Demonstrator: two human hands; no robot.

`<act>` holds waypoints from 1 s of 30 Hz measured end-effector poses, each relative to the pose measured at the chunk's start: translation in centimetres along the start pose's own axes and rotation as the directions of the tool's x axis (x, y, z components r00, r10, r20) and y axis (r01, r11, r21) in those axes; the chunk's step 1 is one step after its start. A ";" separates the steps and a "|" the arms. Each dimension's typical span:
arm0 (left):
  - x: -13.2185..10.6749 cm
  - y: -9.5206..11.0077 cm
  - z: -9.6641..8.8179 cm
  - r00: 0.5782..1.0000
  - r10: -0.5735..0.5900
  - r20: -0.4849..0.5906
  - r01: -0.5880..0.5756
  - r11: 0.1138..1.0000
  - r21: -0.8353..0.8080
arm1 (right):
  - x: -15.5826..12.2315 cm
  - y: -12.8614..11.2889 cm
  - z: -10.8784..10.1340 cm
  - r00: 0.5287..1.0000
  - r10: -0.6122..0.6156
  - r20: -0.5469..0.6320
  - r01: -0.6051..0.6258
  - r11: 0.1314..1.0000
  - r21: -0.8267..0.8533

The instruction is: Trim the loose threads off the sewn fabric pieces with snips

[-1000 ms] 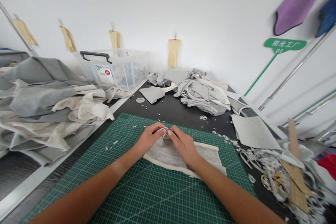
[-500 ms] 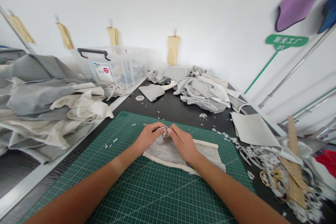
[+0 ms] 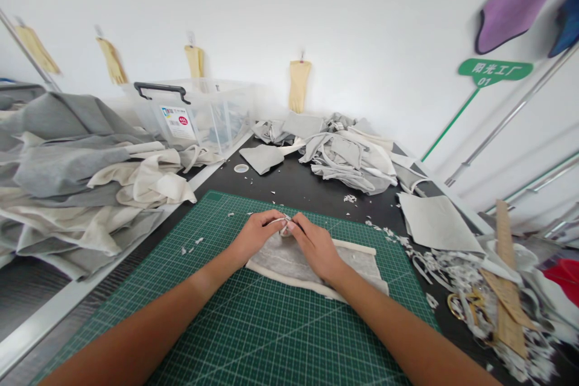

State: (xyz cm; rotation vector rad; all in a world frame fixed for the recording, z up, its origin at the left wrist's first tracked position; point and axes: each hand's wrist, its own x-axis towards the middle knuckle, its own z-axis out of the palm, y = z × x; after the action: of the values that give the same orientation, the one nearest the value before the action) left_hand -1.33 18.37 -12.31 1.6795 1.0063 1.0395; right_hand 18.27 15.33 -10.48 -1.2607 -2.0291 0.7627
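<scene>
A grey fabric piece [image 3: 357, 262] with a cream trim along its edges lies flat on the green cutting mat [image 3: 253, 325]. My left hand [image 3: 256, 235] and my right hand [image 3: 316, 247] meet at the piece's far edge. Both hands are closed, fingertips pinched together on a small bunched bit of the trim between them. My forearms reach in from the near edge of the mat.
A heap of grey and cream cloth [image 3: 76, 175] fills the left. A clear plastic bin [image 3: 194, 114] stands at the back left, more cloth [image 3: 348, 157] at the back. A flat grey piece [image 3: 436, 223], a wooden ruler [image 3: 509, 283], scissors [image 3: 464, 304] and scraps lie right.
Both hands keep pinching the same spot on the fabric edge; only the view has shifted slightly.
</scene>
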 end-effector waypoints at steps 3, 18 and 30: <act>0.0 0.1 0.0 1.000 0.001 -0.003 -0.001 1.000 0.002 | 0.0 0.1 0.0 1.000 -0.008 0.000 0.008 1.000 -0.007; 0.0 0.5 0.1 1.000 0.021 0.010 -0.022 1.000 0.011 | 0.1 0.1 0.0 0.996 0.001 -0.089 0.012 0.989 0.145; -0.3 -0.1 0.1 0.979 0.048 -0.197 -0.020 0.990 0.141 | 0.9 0.6 0.1 0.986 0.086 -0.145 -0.068 0.990 0.122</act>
State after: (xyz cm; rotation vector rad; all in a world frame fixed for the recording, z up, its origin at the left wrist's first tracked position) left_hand -1.39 18.09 -12.46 1.7338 1.2067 1.2032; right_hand 18.23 16.36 -10.80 -1.2955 -1.7991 0.7865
